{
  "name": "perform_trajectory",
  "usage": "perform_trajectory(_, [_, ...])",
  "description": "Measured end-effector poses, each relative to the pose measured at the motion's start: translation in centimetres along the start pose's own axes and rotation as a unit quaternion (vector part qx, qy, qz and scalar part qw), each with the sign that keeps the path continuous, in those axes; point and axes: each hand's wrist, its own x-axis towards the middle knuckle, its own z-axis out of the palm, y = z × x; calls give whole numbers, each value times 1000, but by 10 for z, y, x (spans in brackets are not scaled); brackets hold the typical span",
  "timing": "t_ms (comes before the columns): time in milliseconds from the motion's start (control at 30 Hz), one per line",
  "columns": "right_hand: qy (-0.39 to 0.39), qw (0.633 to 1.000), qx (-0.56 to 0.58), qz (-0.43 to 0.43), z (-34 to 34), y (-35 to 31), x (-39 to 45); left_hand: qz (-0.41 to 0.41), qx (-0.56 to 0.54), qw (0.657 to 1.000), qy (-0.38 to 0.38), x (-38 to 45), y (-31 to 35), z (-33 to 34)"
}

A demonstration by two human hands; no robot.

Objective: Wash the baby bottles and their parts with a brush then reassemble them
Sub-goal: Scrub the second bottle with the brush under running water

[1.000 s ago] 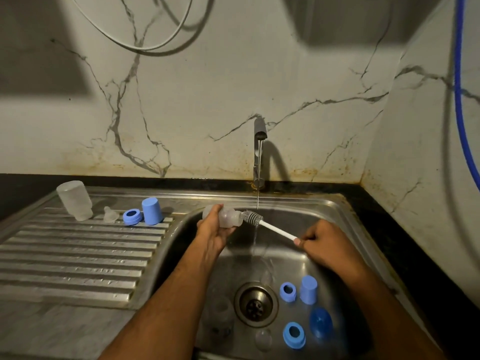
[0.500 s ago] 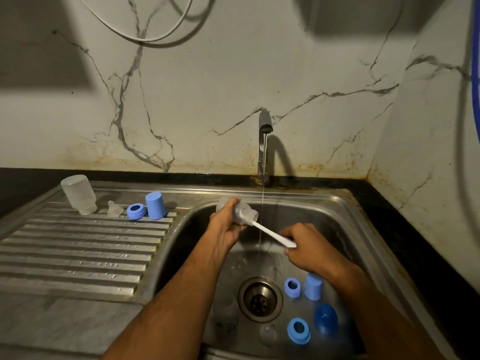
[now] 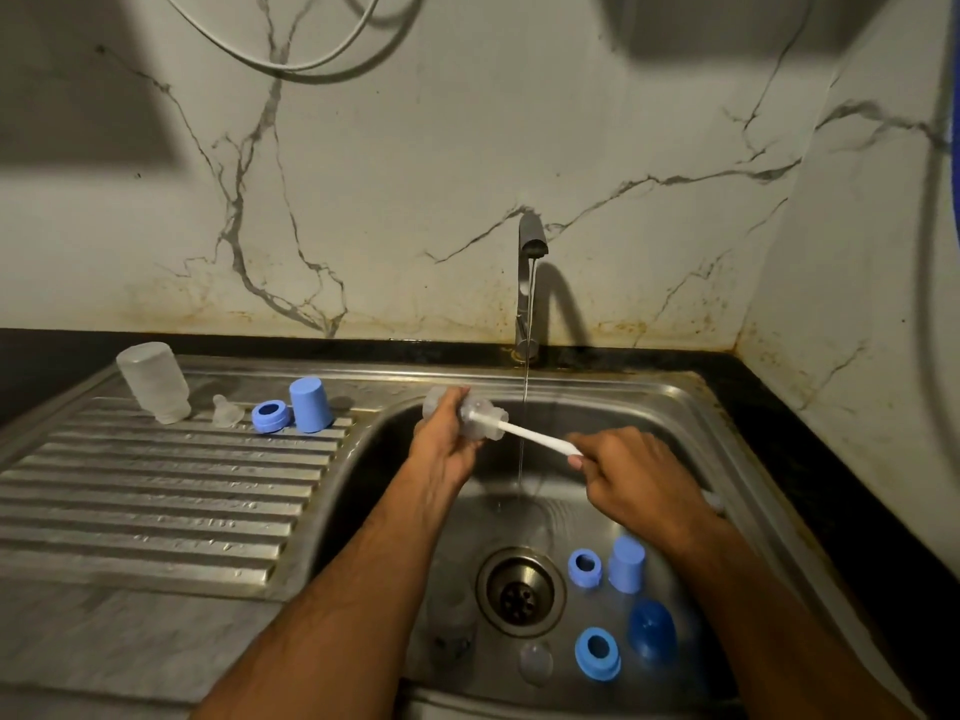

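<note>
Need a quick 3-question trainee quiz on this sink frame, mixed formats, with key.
1. True or false: the left hand holds the clear plastic baby bottle above the steel sink basin.
2. Where is the head of the white-handled bottle brush that the right hand grips? A) inside the bottle B) on the ribbed steel drainboard C) in the drain
3. Fill in: the grey tap is ___.

Key: 1 true; 2 A; 3 running

A home kitchen: steel sink [image 3: 691, 402] with ribbed drainboard [image 3: 156, 491], running tap [image 3: 530, 283], marble-look wall tiles [image 3: 415, 148]
</note>
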Motion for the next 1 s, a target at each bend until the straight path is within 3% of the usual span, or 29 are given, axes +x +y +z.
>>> perform_trajectory(100, [26,999,0,43,3,-2,-2,11,16,1000,-5,0,-2,6])
perform_trajectory(200, [-4,995,40,94,9,-4,-3,17,38,999,6,-1,-6,6])
perform_trajectory(367, [-40,989,104,93,3,2,-2,22,30,999,10,-1,-1,1])
perform_trajectory(567, [39,989,100,98,10,0,-4,9,7,1000,-19,-5,-1,5])
perform_trajectory(667, [6,987,92,133,16,-1,0,12,31,999,-10,-4,-4,5])
perform_trajectory(833, [-43,984,138,104,11,3,0,17,25,1000,6,0,0,-1])
perform_trajectory(1000, [44,988,104,107,11,2,-4,0,10,1000,-18,-3,0,2])
